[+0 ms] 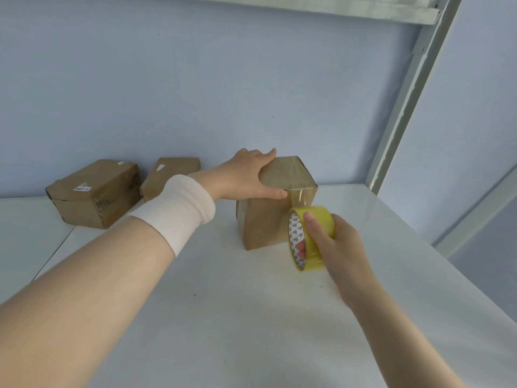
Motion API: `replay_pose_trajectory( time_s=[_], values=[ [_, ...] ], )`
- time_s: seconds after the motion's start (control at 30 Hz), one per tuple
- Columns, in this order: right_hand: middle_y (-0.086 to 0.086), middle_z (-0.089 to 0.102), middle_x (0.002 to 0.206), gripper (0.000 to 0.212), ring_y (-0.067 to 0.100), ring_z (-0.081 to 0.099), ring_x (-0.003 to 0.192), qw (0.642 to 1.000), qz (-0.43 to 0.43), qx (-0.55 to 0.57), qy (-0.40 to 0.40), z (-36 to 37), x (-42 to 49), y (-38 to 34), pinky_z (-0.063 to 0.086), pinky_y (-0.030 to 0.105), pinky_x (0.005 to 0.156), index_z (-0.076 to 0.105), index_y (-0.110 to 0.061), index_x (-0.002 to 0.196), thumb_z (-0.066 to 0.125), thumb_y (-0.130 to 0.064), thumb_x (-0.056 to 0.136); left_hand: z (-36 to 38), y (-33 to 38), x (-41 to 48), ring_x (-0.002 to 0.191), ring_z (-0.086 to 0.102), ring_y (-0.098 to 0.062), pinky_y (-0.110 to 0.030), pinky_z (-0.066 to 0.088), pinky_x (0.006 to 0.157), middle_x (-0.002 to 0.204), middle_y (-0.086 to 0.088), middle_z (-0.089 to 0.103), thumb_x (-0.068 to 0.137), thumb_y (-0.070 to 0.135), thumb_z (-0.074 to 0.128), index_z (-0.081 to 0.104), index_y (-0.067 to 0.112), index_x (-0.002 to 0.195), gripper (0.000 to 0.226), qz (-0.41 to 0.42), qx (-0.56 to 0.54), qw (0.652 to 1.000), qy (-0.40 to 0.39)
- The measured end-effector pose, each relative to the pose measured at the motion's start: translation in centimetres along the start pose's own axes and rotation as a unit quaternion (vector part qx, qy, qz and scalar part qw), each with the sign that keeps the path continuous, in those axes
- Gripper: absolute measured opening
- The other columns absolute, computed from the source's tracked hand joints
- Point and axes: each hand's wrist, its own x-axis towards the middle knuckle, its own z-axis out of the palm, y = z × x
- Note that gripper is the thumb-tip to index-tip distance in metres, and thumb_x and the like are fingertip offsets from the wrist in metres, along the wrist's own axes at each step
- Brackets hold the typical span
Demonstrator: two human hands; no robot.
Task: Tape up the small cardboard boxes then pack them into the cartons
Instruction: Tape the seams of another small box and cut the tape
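A small brown cardboard box (265, 225) stands upright on the white table (223, 317), a little right of centre. My left hand (246, 175) lies over its top left edge, thumb along the near rim and fingers at the far one, holding it down. My right hand (338, 245) grips a yellow roll of clear tape (313, 236) against the box's near right corner, with fingers through the roll's core. A clear strip of tape (300, 197) runs from the roll up over the top of the box.
Two more small cardboard boxes lie at the back left by the blue wall, one (95, 191) with a white label and one (167, 175) behind my left wrist. A grey metal shelf post (405, 107) rises at the right. A white band wraps my left wrist.
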Motion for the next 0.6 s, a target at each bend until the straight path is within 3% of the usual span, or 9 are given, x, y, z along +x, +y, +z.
replay_pose_trajectory(
  time_s=[0.17, 0.3, 0.47, 0.6],
  values=[
    [-0.009, 0.063, 0.047, 0.022, 0.000, 0.057, 0.039, 1.000, 0.001, 0.010, -0.006, 1.0, 1.3, -0.3, 0.038, 0.008, 0.038, 0.057, -0.013, 0.081, 0.059, -0.033, 0.089, 0.0, -0.4, -0.3, 0.141, 0.004, -0.015, -0.033, 0.012, 0.113, 0.156, 0.012, 0.014, 0.084, 0.056, 0.054, 0.012, 0.026, 0.150, 0.084, 0.004, -0.051, 0.999, 0.003],
    [-0.005, 0.065, 0.051, 0.025, 0.005, 0.059, 0.043, 0.999, 0.000, 0.008, -0.031, 0.6, 1.3, -0.2, 0.041, 0.010, 0.042, 0.059, -0.011, 0.086, 0.057, -0.036, 0.090, 0.6, 0.0, -1.3, 0.142, 0.007, -0.013, -0.037, 0.007, 0.117, 0.156, 0.012, 0.014, 0.091, 0.051, 0.046, 0.029, 0.030, 0.145, 0.060, 0.075, 0.011, 0.995, 0.062],
    [0.000, 0.066, 0.054, 0.027, 0.009, 0.061, 0.047, 0.998, 0.010, 0.032, -0.052, 0.4, 0.7, 0.4, 0.045, 0.014, 0.046, 0.060, -0.009, 0.090, 0.056, -0.035, 0.091, 1.2, 1.3, -1.8, 0.142, 0.017, -0.015, -0.046, 0.007, 0.116, 0.154, 0.011, 0.023, 0.080, 0.065, 0.048, 0.037, 0.033, 0.140, 0.068, 0.065, 0.050, 0.991, 0.102],
    [-0.006, 0.068, 0.066, 0.024, 0.003, 0.063, 0.058, 0.996, 0.010, 0.048, -0.075, 0.3, 0.3, 0.6, 0.046, 0.012, 0.053, 0.059, -0.010, 0.097, 0.055, -0.034, 0.091, 1.4, 1.7, -1.3, 0.144, 0.012, -0.012, -0.046, 0.000, 0.117, 0.155, 0.005, 0.022, 0.085, 0.061, 0.045, 0.038, 0.029, 0.139, 0.063, 0.045, 0.057, 0.992, 0.104]
  ],
)
